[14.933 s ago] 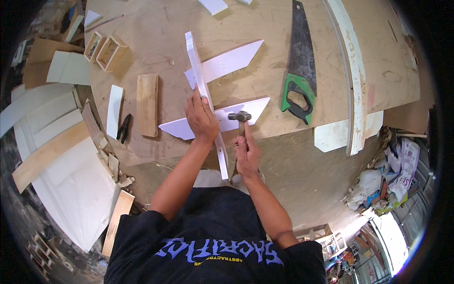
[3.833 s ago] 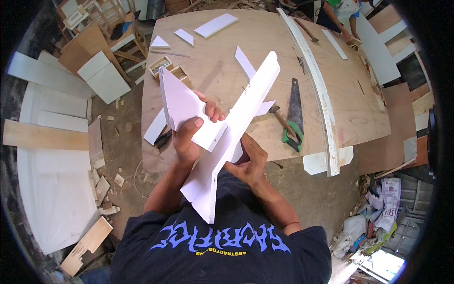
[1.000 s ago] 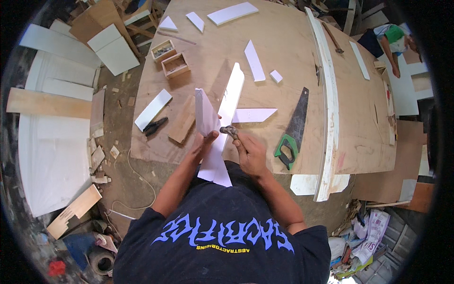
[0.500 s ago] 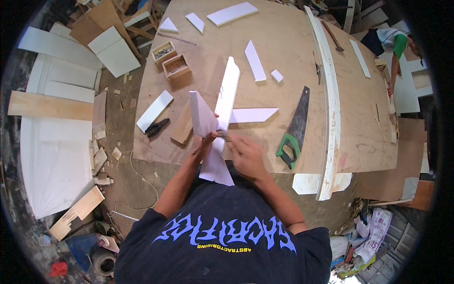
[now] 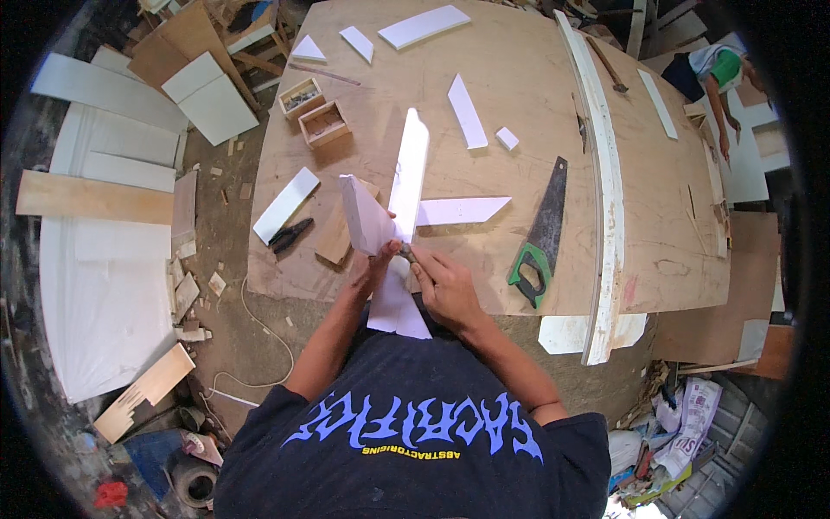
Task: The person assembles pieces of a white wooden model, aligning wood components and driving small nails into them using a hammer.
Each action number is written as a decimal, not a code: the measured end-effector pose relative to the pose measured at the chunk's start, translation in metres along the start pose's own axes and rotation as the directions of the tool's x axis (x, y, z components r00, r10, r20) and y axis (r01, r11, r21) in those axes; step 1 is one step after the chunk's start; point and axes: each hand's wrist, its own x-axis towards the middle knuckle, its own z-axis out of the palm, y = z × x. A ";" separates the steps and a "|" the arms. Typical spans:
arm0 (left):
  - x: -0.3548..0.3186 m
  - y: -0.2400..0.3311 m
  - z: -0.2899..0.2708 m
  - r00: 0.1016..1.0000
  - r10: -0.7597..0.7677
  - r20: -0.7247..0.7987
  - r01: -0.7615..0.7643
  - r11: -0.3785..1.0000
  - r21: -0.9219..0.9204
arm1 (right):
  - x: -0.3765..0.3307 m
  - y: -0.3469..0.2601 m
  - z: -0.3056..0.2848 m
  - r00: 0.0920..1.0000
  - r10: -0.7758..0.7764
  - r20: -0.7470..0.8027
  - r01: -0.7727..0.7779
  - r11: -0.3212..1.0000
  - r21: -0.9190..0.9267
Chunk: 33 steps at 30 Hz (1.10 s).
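My left hand point(image 5: 379, 259) is closed round the lower end of a short white board point(image 5: 363, 212), which tilts up off the table. Under it, a long white board point(image 5: 408, 169) with a shaped far end runs back toward my body. Close beside the left fingers, my right hand point(image 5: 445, 290) grips a tool with a grey metal end point(image 5: 405, 251); the fist hides most of it. A white strip with a slanted end point(image 5: 465, 210) lies against the long board's right side. Where the boards meet is partly covered by my hands.
A green-handled handsaw point(image 5: 540, 246) lies to the right, before a long white beam point(image 5: 601, 182). Pliers point(image 5: 290, 234), a wood block point(image 5: 335, 238) and two small wooden boxes point(image 5: 325, 124) are at left. White offcuts point(image 5: 467, 111) lie farther back. Another person point(image 5: 713, 78) works at far right.
My right hand, blurred before, now shows sharply, still beside my left fingers. The held board and the long board have shifted slightly. The other person's arms have moved.
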 end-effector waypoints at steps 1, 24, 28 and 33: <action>-0.001 0.000 -0.002 1.000 0.031 -0.004 -0.031 0.999 0.020 | 0.001 -0.004 -0.003 0.999 0.027 -0.023 -0.026 1.000 0.017; -0.013 -0.011 -0.014 0.992 0.126 -0.023 -0.125 0.991 0.038 | 0.003 -0.021 -0.005 0.984 0.004 -0.179 0.014 0.995 0.103; -0.014 -0.010 -0.016 0.993 0.119 -0.020 -0.118 0.993 0.020 | 0.000 -0.014 0.004 0.997 0.072 -0.014 -0.072 0.997 0.009; -0.008 -0.006 -0.011 0.991 0.131 -0.013 -0.131 0.991 -0.016 | -0.001 -0.011 0.007 0.998 0.057 0.003 -0.057 0.998 -0.005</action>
